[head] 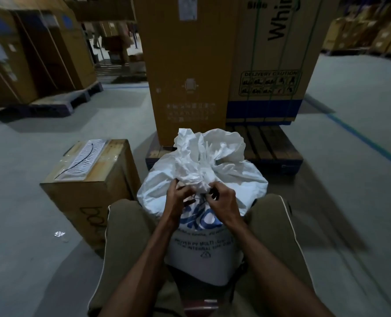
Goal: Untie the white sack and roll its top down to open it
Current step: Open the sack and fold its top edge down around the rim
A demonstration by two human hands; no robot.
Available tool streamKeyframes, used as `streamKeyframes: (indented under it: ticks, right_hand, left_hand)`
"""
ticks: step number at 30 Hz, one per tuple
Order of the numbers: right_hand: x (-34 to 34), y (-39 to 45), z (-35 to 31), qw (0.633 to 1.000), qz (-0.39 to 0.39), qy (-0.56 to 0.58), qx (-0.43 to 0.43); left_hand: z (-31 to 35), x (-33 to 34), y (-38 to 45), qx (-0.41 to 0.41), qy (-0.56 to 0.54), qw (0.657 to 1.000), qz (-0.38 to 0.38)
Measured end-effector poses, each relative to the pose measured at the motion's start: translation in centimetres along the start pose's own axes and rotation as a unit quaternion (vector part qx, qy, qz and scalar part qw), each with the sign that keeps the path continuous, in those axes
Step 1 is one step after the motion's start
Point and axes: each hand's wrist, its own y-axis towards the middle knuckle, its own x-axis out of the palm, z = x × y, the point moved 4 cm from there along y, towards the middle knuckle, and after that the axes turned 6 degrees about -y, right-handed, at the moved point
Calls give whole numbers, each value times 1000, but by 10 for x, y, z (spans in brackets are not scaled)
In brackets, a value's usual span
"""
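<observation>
Together, two hands, left hand [178,197] and right hand [222,200], grip pinching one white sack's [203,175] tied neck.

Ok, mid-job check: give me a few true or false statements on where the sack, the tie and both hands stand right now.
1. Both hands work at the gathered neck of the white sack. True: the left hand and right hand meet there.
2. The sack's top is already rolled down. False: it stands bunched and crumpled above the neck.
3. The sack sits between the person's knees. True.
4. The small cardboard box lies to the sack's right. False: it stands to its left.
5. The right hand hangs idle. False: its grip pinches the dark tie at the neck.
</observation>
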Motion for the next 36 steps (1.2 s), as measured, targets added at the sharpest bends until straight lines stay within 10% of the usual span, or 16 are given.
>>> streamKeyframes:
  ticks: [9, 21, 26, 36]
  right_hand:
    - [21, -38, -23, 993, -105, 43, -24]
    - [49, 64, 12, 991, -7, -11, 133]
    - [81, 99, 45, 959, -110, -132, 227]
    - [97, 88, 60, 942, -128, -98, 293]
  left_hand:
    - [18, -22, 24, 40, 133, 977, 162]
    - [7, -73, 63, 161, 347, 916, 123]
    - [-15, -86, 82, 134, 528, 830, 122]
    - [-36, -81, 97, 109, 605, 783, 98]
